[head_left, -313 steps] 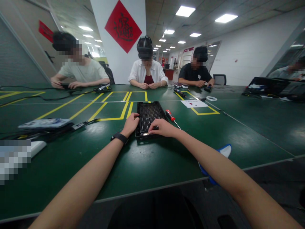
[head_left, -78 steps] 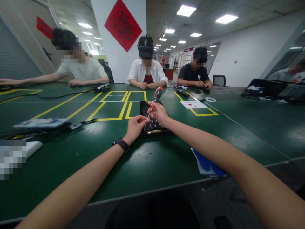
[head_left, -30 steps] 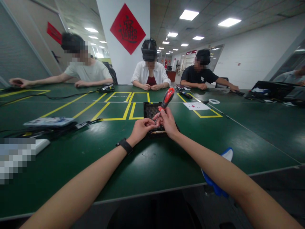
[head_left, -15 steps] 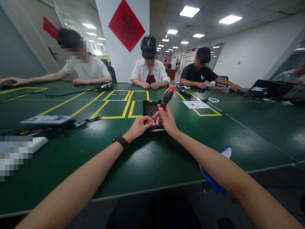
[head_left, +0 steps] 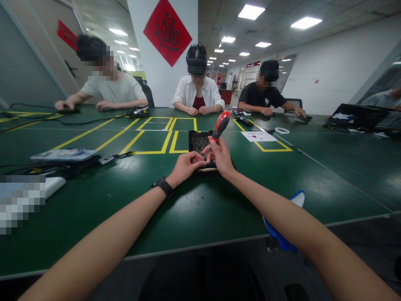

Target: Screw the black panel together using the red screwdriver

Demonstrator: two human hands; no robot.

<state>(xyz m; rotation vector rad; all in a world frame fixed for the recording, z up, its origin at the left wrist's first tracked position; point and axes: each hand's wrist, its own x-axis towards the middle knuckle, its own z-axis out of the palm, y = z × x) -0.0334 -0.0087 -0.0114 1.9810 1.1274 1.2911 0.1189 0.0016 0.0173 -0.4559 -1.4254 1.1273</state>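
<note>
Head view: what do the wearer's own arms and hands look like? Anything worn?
Both forearms are bare, with no sleeves in view. The left hand and right hand are ungloved. A black band, like a watch strap, circles the left wrist; the right wrist carries nothing. No rings can be made out.

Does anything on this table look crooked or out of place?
One thing: a blue-and-white item by the right forearm juts past the green table's near edge, partly off it; what it is I cannot tell. The screwdriver in the right hand and the black tray look normal.
</note>
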